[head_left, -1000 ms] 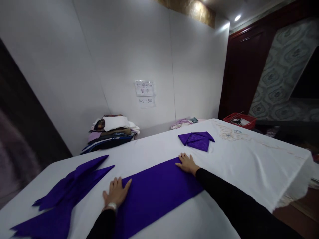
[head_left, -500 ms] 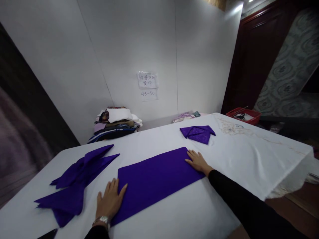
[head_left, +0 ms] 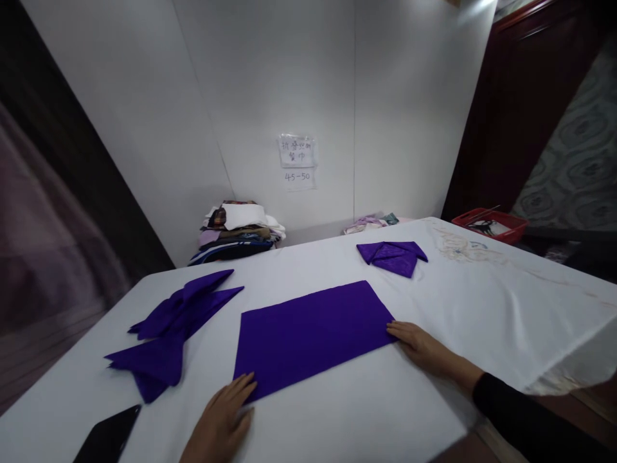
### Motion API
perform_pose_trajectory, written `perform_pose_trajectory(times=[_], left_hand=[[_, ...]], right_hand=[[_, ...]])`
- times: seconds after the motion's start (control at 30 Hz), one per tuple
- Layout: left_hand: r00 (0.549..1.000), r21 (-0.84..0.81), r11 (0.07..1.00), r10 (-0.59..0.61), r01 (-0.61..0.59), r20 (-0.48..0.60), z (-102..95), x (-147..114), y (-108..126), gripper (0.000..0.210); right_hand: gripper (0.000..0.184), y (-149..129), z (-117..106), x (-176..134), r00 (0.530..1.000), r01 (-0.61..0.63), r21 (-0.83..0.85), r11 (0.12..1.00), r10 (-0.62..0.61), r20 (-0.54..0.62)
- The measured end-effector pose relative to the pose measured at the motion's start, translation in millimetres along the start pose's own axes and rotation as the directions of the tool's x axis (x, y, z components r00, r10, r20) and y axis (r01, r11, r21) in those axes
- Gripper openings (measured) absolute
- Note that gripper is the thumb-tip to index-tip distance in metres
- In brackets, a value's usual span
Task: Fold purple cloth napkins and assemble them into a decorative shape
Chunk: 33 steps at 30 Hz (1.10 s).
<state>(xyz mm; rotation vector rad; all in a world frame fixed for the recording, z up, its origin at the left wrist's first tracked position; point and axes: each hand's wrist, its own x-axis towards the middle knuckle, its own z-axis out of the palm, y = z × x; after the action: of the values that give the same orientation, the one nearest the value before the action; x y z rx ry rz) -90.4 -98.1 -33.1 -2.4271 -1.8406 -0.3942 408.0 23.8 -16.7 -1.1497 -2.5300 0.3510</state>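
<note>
Purple cloth (head_left: 313,337) flat mid-counter (head_left: 332,405), far side of hands. L hand (head_left: 224,418): thumb spread from fingers, fingertips on near L corner. R hand (head_left: 424,347): fingers tog. at near R corner; can't tell if pinching. Folded purple fabric (head_left: 168,341) to L, folded purple piece (head_left: 393,257) past far R corner, flat black obj. (head_left: 110,437) near L, clothes pile (head_left: 236,231) by wall, red basket (head_left: 491,225) far R. White surface runs betw. cloth & near edge; R forearm crosses that edge.

The flat cloth (head_left: 313,337) is plain purple, the tablecloth (head_left: 482,315) white with tan patterning, the basket (head_left: 515,235) red
</note>
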Motion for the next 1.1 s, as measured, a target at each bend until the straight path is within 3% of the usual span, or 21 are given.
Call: perform_pose_trajectory(times=[0.23,0.3,0.4,0.5,0.6,0.7,0.77,0.83,0.93,1.0,1.1], left_hand=[[0.993,0.013,0.997,-0.068,0.07,-0.093,0.4,4,-13,0.044],[0.987,-0.026,0.995,-0.096,0.093,-0.129,-0.4,10,-12,0.04],[0.97,-0.14,0.98,-0.166,0.143,-0.175,-14.4,17,-8,0.033],[0.943,-0.329,0.924,-0.267,0.192,-0.199,-52.2,19,1,0.027],[0.918,-0.542,0.798,-0.38,0.262,-0.115,-106.5,19,15,0.028],[0.827,-0.7,0.617,-0.558,0.36,-0.066,-151.9,29,31,0.035],[0.774,-0.789,0.501,-0.632,0.355,-0.053,-163.6,42,35,0.038],[0.757,-0.855,0.393,-0.653,0.338,-0.001,-157.0,57,31,0.039],[0.773,-0.878,0.281,-0.617,0.388,0.144,-122.5,78,16,0.04],[0.768,-0.845,0.284,-0.606,0.452,0.207,-94.4,89,6,0.038],[0.723,-0.729,0.393,-0.661,0.561,0.2,-60.1,106,-6,0.033]], right_hand=[[0.04,19,14,17,0.974,0.091,-0.059,0.994,-0.101,-0.201],[0.038,19,12,24,0.975,0.066,-0.013,0.998,-0.067,-0.213],[0.035,10,-1,31,0.972,-0.057,0.15,0.987,0.089,-0.217],[0.028,-4,-30,30,0.942,-0.132,0.382,0.914,0.236,-0.237],[0.022,-20,-70,23,0.888,-0.129,0.599,0.79,0.361,-0.285],[0.023,-28,-103,24,0.816,-0.103,0.748,0.656,0.485,-0.314],[0.026,-27,-113,33,0.811,-0.085,0.813,0.576,0.515,-0.279],[0.029,-21,-111,47,0.825,-0.107,0.851,0.514,0.524,-0.213],[0.029,-7,-88,70,0.828,-0.21,0.844,0.493,0.549,-0.115],[0.029,2,-67,84,0.823,-0.312,0.773,0.552,0.564,-0.07],[0.031,14,-40,103,0.807,-0.425,0.627,0.653,0.587,-0.064]])
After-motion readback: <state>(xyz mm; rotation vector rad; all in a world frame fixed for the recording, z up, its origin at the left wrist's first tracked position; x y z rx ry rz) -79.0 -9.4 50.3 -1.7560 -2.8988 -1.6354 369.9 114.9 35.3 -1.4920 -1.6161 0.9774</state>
